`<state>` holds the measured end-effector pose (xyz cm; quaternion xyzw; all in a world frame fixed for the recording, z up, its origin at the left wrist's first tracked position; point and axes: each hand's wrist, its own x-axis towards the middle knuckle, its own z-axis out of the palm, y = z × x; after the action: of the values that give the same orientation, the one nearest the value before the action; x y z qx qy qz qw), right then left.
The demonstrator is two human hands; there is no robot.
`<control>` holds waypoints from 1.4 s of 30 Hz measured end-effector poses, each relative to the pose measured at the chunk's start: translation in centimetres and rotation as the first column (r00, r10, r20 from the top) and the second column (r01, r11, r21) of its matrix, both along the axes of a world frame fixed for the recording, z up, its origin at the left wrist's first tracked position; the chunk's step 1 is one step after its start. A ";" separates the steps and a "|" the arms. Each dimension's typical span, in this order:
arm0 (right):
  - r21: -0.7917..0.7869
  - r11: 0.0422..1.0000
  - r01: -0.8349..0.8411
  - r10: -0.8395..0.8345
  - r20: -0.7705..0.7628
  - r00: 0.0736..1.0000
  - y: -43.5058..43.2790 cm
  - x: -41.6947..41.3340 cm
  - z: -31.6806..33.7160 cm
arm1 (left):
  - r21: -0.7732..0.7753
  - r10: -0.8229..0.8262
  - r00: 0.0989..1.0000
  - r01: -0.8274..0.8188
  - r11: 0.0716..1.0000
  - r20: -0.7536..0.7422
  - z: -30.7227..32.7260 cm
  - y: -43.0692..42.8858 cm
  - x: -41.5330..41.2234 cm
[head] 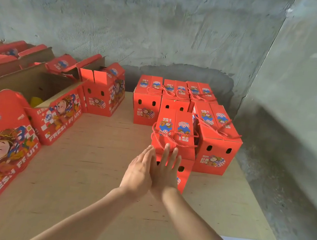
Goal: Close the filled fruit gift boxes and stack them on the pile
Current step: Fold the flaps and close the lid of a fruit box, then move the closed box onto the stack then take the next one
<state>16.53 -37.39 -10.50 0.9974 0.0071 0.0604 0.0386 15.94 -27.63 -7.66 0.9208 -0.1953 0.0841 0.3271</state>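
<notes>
A closed red cardboard gift box with a rope handle [174, 133] stands at the front of the pile of closed red boxes [147, 103]. The left hand [138, 170] and right hand [166, 171] hold nothing; their straight fingers lie flat against this box's near side, and the two hands touch each other. An open red box with yellow fruit inside [60, 113] sits left of the pile.

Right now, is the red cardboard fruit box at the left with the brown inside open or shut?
Open: the red cardboard fruit box has its flaps raised, and something yellow shows inside.
</notes>
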 end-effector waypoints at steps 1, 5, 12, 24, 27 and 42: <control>0.019 1.000 0.006 -0.005 -0.050 0.999 -1.1 1.0 0.3 | -0.044 0.011 1.000 -0.011 0.999 -0.009 0.4 0.2 0.2; 0.076 0.997 0.015 -0.009 -0.074 0.997 -5.3 4.3 1.7 | -0.048 0.091 0.994 -0.088 0.995 0.052 1.7 1.7 0.7; 0.100 0.994 0.047 -0.035 -0.113 0.993 -5.7 6.1 1.8 | 0.008 0.172 0.981 -0.172 0.985 -0.087 2.6 5.6 -1.3; 0.401 0.802 -0.443 0.320 0.338 0.885 8.0 0.0 8.2 | -0.127 0.454 0.882 -0.469 0.874 -0.127 2.5 19.6 -11.7; 0.407 0.721 -0.561 0.489 0.274 0.828 15.2 -2.9 7.9 | -0.096 0.492 0.861 -0.504 0.858 -0.126 2.5 23.2 -14.1; 0.549 0.552 -0.628 0.816 -0.200 0.542 47.8 -11.3 9.5 | 0.024 0.835 0.536 -0.843 0.538 0.124 7.3 50.3 -21.2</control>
<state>5.20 10.44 -0.99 0.8687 0.4242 -0.1527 -0.2051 -5.26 22.70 -0.39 0.9088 0.2508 0.2674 0.1994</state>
